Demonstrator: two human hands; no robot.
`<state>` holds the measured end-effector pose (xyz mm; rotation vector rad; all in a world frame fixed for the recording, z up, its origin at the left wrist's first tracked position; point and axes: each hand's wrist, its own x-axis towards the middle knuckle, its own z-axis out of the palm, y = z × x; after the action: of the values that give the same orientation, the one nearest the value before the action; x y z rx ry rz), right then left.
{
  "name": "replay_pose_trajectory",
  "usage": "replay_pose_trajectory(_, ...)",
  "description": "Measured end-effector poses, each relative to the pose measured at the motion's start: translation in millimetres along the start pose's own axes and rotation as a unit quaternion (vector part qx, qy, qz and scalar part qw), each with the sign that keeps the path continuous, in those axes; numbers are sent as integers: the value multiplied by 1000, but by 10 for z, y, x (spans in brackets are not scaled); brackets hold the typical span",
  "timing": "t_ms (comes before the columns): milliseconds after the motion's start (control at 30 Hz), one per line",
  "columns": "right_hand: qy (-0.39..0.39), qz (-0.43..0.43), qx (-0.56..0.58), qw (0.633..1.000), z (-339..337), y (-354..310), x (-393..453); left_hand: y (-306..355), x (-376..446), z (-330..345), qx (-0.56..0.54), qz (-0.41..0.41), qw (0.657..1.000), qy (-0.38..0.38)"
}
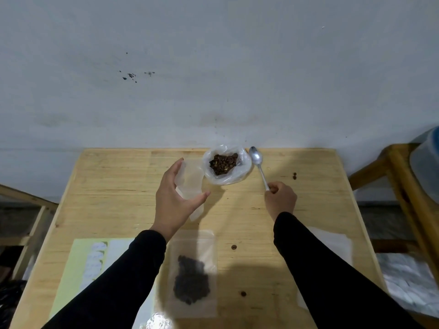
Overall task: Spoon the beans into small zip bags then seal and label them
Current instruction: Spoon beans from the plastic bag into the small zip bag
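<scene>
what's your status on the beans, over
Left hand holds empty zip bag. Right hand grips spoon, bowl empty. Nothing blocks bean bag.

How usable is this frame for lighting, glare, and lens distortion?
Head view: dim, flat light; the arms shadow the filled zip bag, muddying its beans; a glare patch sits on the plastic at the bottom edge; wide-angle bending bows the table edges; the spoon and open bean bag stay legible.
</scene>
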<state>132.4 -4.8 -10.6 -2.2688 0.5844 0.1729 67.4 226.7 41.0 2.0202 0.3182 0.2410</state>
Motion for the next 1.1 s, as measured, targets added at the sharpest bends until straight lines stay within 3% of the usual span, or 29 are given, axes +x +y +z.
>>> replay_pose_trajectory(167,56,12,6,998,113,-15,-68,-106,19,-57,-9,5,1000,-25)
replay_pose_trajectory(367,63,-7,-31,997,100,-22,-196,-155,63,-154,-20,25,998,-57)
replay_pose_trajectory(767,164,-21,206,964,-518,-434,-576,-72,147,-118,-65,15,993,-97)
replay_pose_trajectory(900,162,-77,254,950,-698,-646,-628,-65,176,-8,-70,-2,993,-95)
replay_pose_trajectory(1100,135,-173,153,964,-581,-742,-434,-54,192,111,-65,-29,995,-68)
